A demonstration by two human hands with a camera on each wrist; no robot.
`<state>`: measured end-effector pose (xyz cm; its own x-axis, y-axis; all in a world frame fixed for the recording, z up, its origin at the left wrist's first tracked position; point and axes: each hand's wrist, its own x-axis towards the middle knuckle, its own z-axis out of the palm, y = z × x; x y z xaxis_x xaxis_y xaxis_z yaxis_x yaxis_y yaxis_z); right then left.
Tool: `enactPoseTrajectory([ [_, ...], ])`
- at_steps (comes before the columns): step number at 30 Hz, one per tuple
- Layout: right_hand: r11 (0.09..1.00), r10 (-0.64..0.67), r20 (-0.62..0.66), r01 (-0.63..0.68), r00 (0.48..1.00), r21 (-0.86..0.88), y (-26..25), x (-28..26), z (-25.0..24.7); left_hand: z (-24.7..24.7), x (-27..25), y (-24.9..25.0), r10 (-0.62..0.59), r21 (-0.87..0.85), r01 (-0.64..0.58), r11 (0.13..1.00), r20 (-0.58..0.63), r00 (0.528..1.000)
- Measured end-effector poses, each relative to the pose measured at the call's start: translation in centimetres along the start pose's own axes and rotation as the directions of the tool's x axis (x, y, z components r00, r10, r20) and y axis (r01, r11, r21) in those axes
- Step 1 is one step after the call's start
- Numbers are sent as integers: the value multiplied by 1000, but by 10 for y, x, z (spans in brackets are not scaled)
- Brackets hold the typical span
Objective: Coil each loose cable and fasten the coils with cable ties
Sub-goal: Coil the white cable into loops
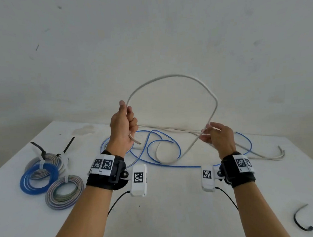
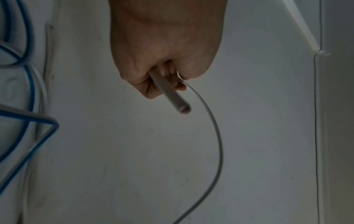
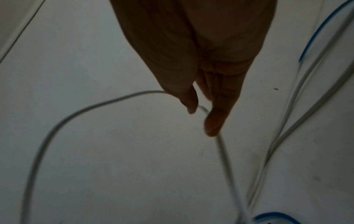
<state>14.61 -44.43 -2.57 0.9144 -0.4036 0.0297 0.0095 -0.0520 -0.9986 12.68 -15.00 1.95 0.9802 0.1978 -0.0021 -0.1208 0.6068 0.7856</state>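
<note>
Both hands hold my white cable [image 1: 169,77]: left hand [image 1: 123,127] fisted round its end, right hand [image 1: 217,136] pinching it, fingertips [image 3: 211,128] blurry.

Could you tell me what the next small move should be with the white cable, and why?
Probably bring the right hand across to the left hand, closing the raised arc of white cable into a first loop: the left grips the free end, while the right pinches it further along.

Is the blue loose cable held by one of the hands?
No, the blue cable lies on the table, while both the left hand and right hand hold the white cable.
</note>
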Motion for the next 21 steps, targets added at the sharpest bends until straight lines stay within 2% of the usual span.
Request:
enactPoseTrajectory([
  [1, 998, 32, 1, -32, 999, -51, 7, 1, 0, -3, 2, -3, 3, 6, -3, 1000, -20, 1000],
  [2, 986, 10, -20, -13, 1000, -164, 10, 2, 2, -6, 4, -6, 18, 29, -17, 999, -32, 999],
  [4, 897, -197, -82, 146, 977, -418, 7, -3, 8, -13, 7, -14, 77, 139, -73, 988, -20, 997],
  [5, 840, -353, -83, 277, 932, -466, 1, -8, 13, -16, 7, -18, 110, 205, -110, 973, 11, 994],
  [7, 688, -621, 6, 549, 784, -474, -12, -22, 29, -22, 3, -23, 157, 302, -184, 935, 112, 981],
  [8, 618, -680, 79, 628, 729, -473, -17, -27, 40, -24, 1, -24, 169, 329, -218, 919, 172, 970],
  [9, 572, -679, 169, 660, 714, -487, -22, -33, 52, -25, -2, -25, 172, 347, -246, 905, 229, 958],
  [10, 556, -625, 257, 652, 737, -516, -24, -36, 63, -27, -5, -26, 171, 357, -265, 896, 274, 947],
  [12, 552, -494, 353, 600, 795, -579, -24, -41, 77, -30, -8, -22, 171, 358, -284, 889, 316, 933],
  [14, 551, -474, 364, 592, 802, -588, -22, -43, 80, -35, -9, -15, 197, 337, -291, 895, 284, 938],
  [15, 584, -484, 372, 609, 792, -537, -22, -45, 79, -38, -8, -10, 221, 315, -293, 903, 244, 944],
  [17, 721, -445, 450, 608, 774, -333, -20, -56, 77, -41, -2, -3, 225, 208, -247, 946, 124, 966],
  [19, 811, -403, 521, 558, 753, -179, -23, -73, 82, -40, 2, -1, 135, -12, -135, 991, 26, 991],
  [21, 874, -401, 521, 485, 753, -29, -27, -92, 93, -35, 3, -1, 44, -234, -38, 972, 19, 999],
])
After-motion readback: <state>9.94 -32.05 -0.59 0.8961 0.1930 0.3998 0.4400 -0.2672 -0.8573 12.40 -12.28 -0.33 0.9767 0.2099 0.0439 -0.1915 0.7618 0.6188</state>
